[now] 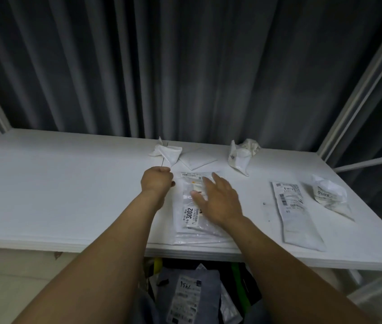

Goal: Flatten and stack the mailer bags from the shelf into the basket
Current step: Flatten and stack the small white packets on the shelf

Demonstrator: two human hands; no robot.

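where the right hand (218,202) presses, a glossy rectangular mailer (188,217) lies flat.

mailer bag (192,220): glossy plastic, paper label | shelf (68,183): matt white | curtain (162,66): cloth

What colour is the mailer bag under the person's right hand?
White mailer bag, black-printed label; clearest in the head view.

Flat clear plastic mailer bag (191,220): label middle covered by the right hand (218,202). Left hand (157,182): fingertips hidden, grasp indeterminable. Grey labelled mailer (185,298) below white shelf board (68,195): cropped by the bottom edge, print blurred.
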